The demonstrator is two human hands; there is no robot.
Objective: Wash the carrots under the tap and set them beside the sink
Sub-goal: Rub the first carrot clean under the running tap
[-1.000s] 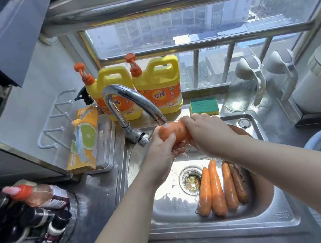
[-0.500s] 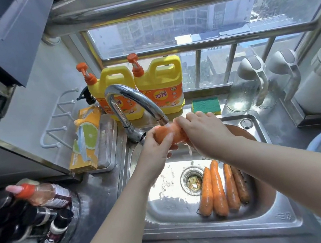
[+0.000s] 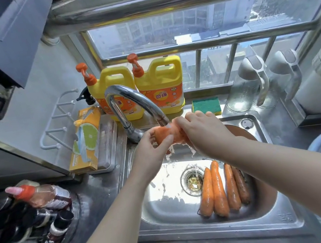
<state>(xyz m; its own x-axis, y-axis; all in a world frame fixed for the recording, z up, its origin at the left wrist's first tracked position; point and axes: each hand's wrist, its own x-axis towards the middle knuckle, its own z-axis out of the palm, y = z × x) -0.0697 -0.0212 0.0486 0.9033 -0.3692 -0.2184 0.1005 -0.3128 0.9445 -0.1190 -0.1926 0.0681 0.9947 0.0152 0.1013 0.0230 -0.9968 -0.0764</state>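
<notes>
Little has changed: both hands, left hand (image 3: 150,155) and right hand (image 3: 202,132), still clasp the wet orange carrot (image 3: 167,134) under the curved chrome tap (image 3: 132,100); four carrots (image 3: 220,189) await washing in the steel sink (image 3: 192,238)

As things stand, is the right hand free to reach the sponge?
Probably not yet: the right hand and left hand both grip a carrot under the tap. The path to the sponge itself looks clear.
</notes>
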